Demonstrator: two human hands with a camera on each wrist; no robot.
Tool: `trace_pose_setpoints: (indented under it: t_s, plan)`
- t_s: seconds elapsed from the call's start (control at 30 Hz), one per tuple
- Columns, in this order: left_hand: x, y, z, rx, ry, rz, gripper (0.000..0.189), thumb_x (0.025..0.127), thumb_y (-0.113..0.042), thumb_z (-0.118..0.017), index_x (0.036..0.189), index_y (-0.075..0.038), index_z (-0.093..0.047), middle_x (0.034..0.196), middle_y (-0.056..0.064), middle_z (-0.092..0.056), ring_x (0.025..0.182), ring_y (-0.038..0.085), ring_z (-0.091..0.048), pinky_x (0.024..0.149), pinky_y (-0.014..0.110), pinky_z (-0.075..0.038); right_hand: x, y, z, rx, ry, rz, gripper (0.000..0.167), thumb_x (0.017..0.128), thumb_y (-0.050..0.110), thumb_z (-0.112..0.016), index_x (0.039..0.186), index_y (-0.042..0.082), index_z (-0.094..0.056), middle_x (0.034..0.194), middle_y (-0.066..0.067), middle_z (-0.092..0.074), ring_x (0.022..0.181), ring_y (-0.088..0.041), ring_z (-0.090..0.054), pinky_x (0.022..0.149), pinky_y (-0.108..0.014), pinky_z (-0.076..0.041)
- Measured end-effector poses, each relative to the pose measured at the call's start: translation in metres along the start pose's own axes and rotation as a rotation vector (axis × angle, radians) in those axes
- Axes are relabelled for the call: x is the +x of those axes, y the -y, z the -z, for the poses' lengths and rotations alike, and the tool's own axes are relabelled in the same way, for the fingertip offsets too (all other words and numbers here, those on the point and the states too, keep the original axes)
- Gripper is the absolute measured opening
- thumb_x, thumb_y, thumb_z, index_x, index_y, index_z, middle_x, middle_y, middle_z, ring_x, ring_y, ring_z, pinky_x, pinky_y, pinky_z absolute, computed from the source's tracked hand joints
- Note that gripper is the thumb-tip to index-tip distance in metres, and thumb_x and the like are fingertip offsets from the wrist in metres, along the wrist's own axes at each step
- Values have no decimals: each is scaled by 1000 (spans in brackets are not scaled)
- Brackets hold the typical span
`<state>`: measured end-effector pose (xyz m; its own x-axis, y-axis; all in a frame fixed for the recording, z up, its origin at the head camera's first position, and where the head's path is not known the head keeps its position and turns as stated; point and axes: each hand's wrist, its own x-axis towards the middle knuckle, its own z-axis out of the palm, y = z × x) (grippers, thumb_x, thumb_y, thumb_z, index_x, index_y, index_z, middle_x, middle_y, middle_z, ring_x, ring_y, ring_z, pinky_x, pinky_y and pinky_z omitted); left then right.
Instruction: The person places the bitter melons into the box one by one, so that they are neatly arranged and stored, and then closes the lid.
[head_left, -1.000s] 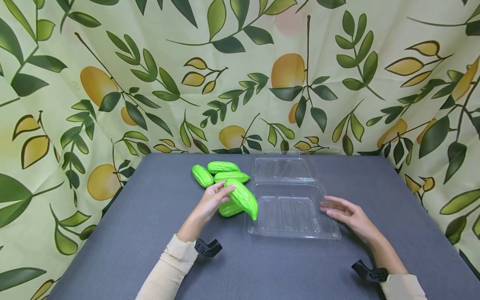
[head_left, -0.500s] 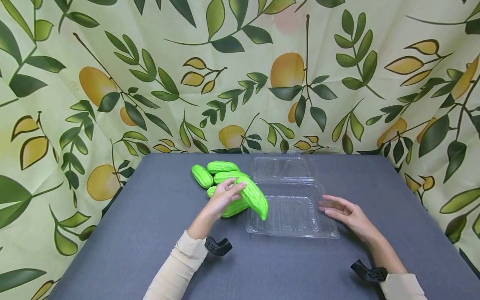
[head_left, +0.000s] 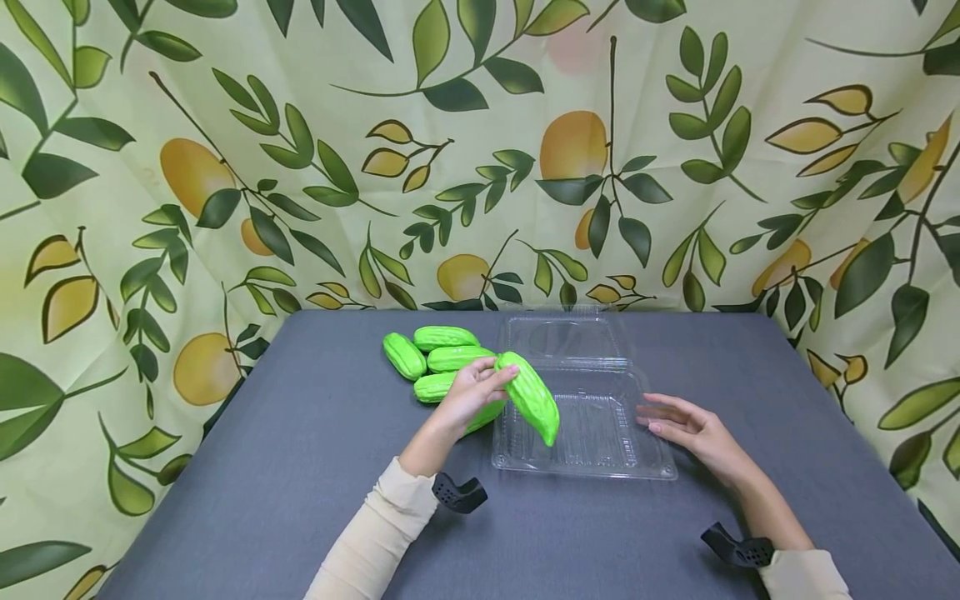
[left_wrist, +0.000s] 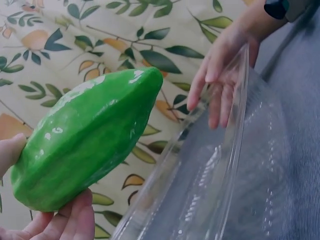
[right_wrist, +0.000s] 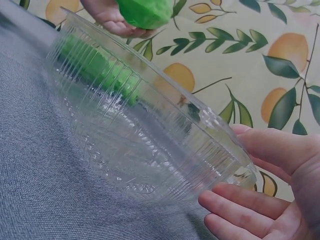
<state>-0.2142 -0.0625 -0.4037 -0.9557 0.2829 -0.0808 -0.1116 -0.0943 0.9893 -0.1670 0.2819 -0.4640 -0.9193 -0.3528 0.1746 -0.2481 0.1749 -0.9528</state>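
My left hand [head_left: 472,396] pinches a bright green, ridged bitter melon [head_left: 531,400] by one end, its pointed end hanging down over the left part of a clear plastic clamshell box [head_left: 510,462]. In the left wrist view the bitter melon [left_wrist: 90,140] sits between thumb and fingers, raised above the box rim [left_wrist: 235,150]. My right hand [head_left: 693,429] is at the box's right side, fingers loosely extended. Up close in the right wrist view, the right fingers [right_wrist: 245,205] lie right by the box's end wall, thumb near the rim.
Several more bitter melons [head_left: 444,337] lie in a group left of the box, one partly hidden behind the left hand. The box's lid [head_left: 562,337] lies folded back toward the far table edge. Behind the grey table [head_left: 300,467] hangs a leaf-and-fruit printed cloth [head_left: 465,208].
My left hand has carried the bitter melon rightward, from beside the group to over the left part of the box. The right hand has stayed at the box's right side.
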Motion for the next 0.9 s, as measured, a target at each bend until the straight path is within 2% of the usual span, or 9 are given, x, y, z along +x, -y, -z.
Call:
trace_pose_setpoints:
  t_s: [0.2, 0.3, 0.53, 0.7, 0.9]
  plan:
    - [5, 1, -12, 39, 9, 32, 47, 94, -15, -58, 133, 8, -45, 117, 19, -66, 81, 2, -65, 89, 28, -57, 0, -1, 0, 1, -7, 1, 45, 95, 2, -54, 137, -9, -41, 117, 20, -67, 105, 5, -66, 85, -9, -51]
    - [6, 2, -18, 59, 15, 39, 48, 94, -16, -58, 134, 8, -45, 121, 23, -64, 80, 2, -65, 89, 28, -57, 0, -4, 2, -17, -15, -6, 47, 96, 4, -55, 137, -11, -40, 117, 21, -67, 104, 5, -66, 85, -9, -51]
    - [10, 7, -30, 39, 24, 55, 45, 94, -16, -59, 131, 7, -50, 116, 21, -67, 77, 1, -65, 82, 25, -58, 0, -6, 2, -37, -23, -11, 47, 95, 5, -56, 137, -12, -40, 116, 21, -68, 104, 5, -66, 84, -9, -52]
    - [14, 10, -40, 11, 27, 85, 45, 94, -16, -60, 132, 6, -50, 119, 22, -66, 80, 3, -65, 85, 27, -58, 0, -4, 1, -42, -37, -22, 47, 94, 4, -58, 135, -12, -42, 112, 19, -70, 102, 5, -67, 83, -9, -52]
    - [18, 11, -52, -17, 16, 105, 48, 93, -17, -61, 133, 5, -49, 124, 25, -63, 84, 6, -66, 90, 30, -58, 0, -1, 0, -30, -35, 7, 44, 93, 1, -58, 134, -9, -46, 112, 16, -71, 101, 5, -67, 81, -9, -52]
